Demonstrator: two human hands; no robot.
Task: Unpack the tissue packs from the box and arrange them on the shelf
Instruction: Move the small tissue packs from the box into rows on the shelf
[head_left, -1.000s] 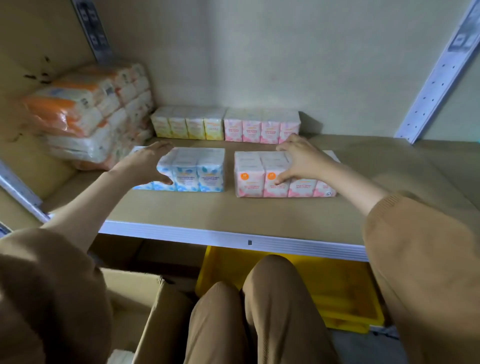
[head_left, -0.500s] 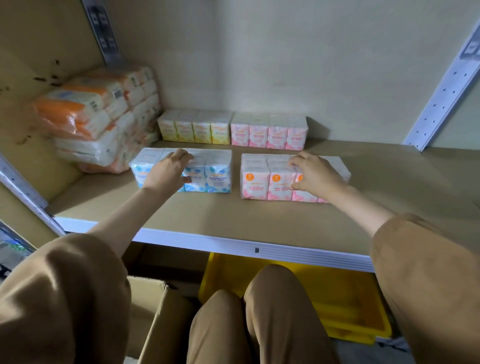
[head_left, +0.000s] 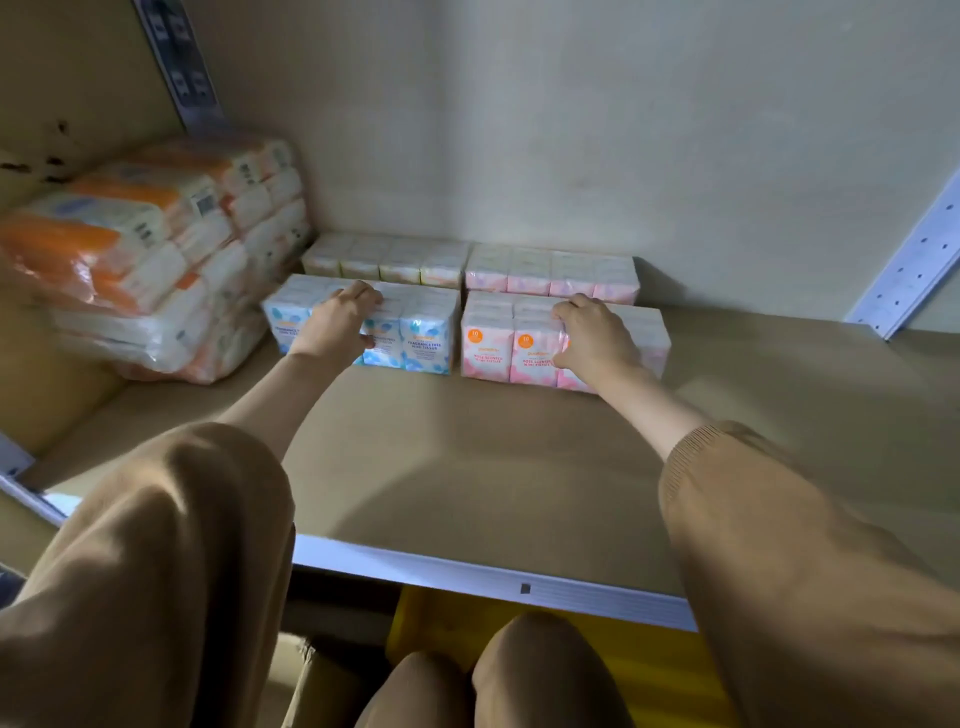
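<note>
- Head view: the shelf (head_left: 467, 467) carries four rows of mini tissue packs set in two lines near the back wall.
- Back line: a yellow pack row (head_left: 387, 260) on the left, a pale pink pack row (head_left: 553, 273) just beside it on the right.
- Front line: a blue pack row (head_left: 415, 330) on the left, a pink pack row (head_left: 498, 338) on the right, a narrow gap between them.
- Left hand (head_left: 335, 325) lies over the blue pack row, fingers curled over its top, thumb on its front face.
- Right hand (head_left: 592, 338) grips the pink pack row the same way, fingers bent over the top edge.
- A large orange-and-white wrapped bundle (head_left: 135, 260) stands at the shelf's left end, just beside the blue row.
- Below the shelf edge, a cardboard box (head_left: 306, 686) and a yellow bin (head_left: 660, 670) are partly visible.
</note>
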